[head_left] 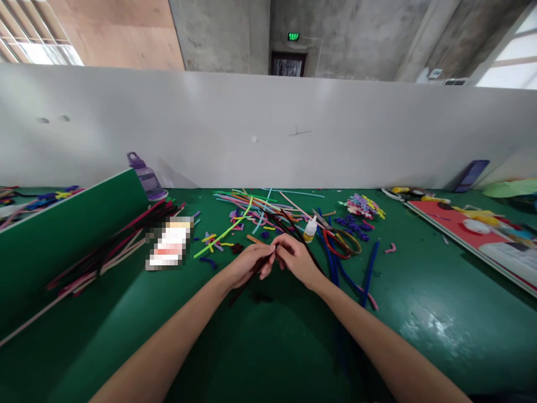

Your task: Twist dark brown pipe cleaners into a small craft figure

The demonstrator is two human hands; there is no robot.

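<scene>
Grip: left hand (247, 264) and right hand (298, 258) pinch dark pipe cleaner (240, 291), fingertips touching.
Axis: slants near-left from the pinch, beneath left hand.

The table (419, 313) lies bare along its near edge, widest toward the right corner — open passage there. Beyond the left hand (247, 266) and right hand (300, 260), stems (260, 210), glue (310, 229) and scissors (339, 240) crowd the middle. A slanted board (62, 235) blocks the left side, a tray (470, 229) the right edge, a partition (268, 134) the far edge.
</scene>
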